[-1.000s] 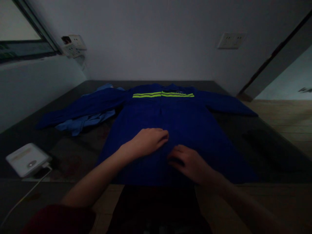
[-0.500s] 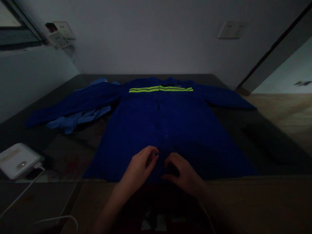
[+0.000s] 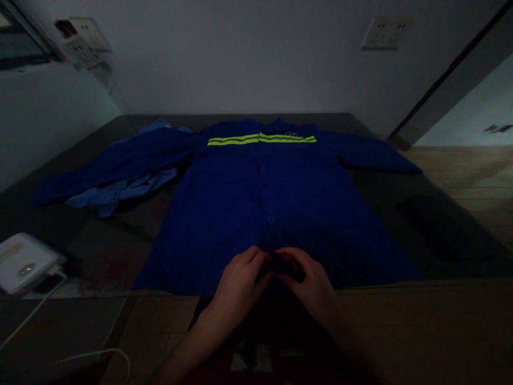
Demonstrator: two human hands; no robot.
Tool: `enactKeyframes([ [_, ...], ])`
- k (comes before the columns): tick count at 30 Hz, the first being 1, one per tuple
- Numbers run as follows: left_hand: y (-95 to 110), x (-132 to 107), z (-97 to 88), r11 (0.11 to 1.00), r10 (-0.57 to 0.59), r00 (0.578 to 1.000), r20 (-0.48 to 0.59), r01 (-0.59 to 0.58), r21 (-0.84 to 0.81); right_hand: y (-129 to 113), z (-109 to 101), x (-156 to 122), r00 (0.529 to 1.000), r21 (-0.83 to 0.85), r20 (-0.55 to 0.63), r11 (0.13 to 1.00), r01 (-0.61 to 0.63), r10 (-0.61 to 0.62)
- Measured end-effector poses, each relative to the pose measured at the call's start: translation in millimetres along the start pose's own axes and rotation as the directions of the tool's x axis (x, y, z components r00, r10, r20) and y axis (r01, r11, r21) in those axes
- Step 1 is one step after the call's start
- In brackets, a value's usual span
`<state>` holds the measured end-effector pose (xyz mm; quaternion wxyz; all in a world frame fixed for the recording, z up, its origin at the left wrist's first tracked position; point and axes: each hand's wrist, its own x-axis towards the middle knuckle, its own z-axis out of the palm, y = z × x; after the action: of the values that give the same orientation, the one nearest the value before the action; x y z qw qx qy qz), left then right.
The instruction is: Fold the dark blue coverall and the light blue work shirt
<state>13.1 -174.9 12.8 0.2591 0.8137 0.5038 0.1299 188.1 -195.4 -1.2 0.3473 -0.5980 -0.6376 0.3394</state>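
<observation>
A dark blue work shirt [image 3: 224, 198] lies spread front side up, its sleeves out to both sides and yellow-green striped bands [image 3: 234, 140] across the chest. At the lower end of its front opening, my left hand [image 3: 244, 278] pinches the cloth between thumb and fingers. Close beside it on the right, my right hand [image 3: 310, 280] also has thumb and fingers closed on the shirt's front edge. A button [image 3: 270, 220] shows on the placket just above my hands. The fingertips and the cloth between them are dim.
Lighter blue clothing [image 3: 108, 197] lies under the left sleeve. A white device [image 3: 28, 262] with a cable stands at the table's left front edge. A dark flat object [image 3: 436, 224] lies on the right. Wall sockets [image 3: 387, 32] are on the wall behind the dark table [image 3: 372, 198].
My left hand has moved right and my hands have come together at the shirt's front edge, the right fingers closing on the cloth. The view has shifted slightly.
</observation>
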Motion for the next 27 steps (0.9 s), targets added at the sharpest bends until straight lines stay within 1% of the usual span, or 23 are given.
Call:
enactKeyframes([
  [3,0.6,-0.1,1.2,0.999,0.029,1.0,0.004,-0.029,-0.018,0.2,1.6,-1.8,1.0,-0.029,-0.024,0.999,-0.015,0.014],
  [6,0.5,-0.3,1.2,0.998,0.054,0.999,-0.007,-0.054,-0.01,1.4,1.4,-2.0,0.997,-0.016,-0.072,1.0,-0.008,0.007],
  [10,1.7,0.6,1.1,0.999,0.04,0.999,-0.015,-0.04,0.033,2.3,-3.4,-1.1,0.98,0.03,-0.18,0.995,0.096,-0.089],
  [12,3.6,1.4,0.9,0.999,0.028,1.0,-0.008,-0.028,0.047,1.5,-7.2,-1.3,0.963,0.036,-0.249,0.992,0.118,-0.105],
  [14,6.0,2.3,0.6,0.997,0.022,1.0,-0.001,-0.022,0.07,0.1,-10.8,-2.5,0.948,0.023,-0.306,0.995,0.094,-0.083],
  [17,9.9,3.7,1.1,0.994,0.036,0.999,0.01,-0.036,0.107,-1.8,-13.4,-4.8,0.934,0.002,-0.352,0.998,0.057,-0.053],
  [19,11.9,4.7,2.7,0.991,0.058,0.998,0.019,-0.06,0.12,-2.2,-12.6,-5.7,0.929,-0.005,-0.365,0.998,0.07,-0.067],
  [22,13.1,6.1,5.8,0.989,0.08,0.997,0.02,-0.082,0.12,-0.8,-9.4,-5.1,0.933,0.007,-0.348,0.995,0.097,-0.088],
  [27,11.9,7.7,7.6,0.993,0.077,0.997,0.026,-0.079,0.09,7.3,-5.5,-1.2,0.95,0.062,-0.311,0.997,0.037,-0.015],
])
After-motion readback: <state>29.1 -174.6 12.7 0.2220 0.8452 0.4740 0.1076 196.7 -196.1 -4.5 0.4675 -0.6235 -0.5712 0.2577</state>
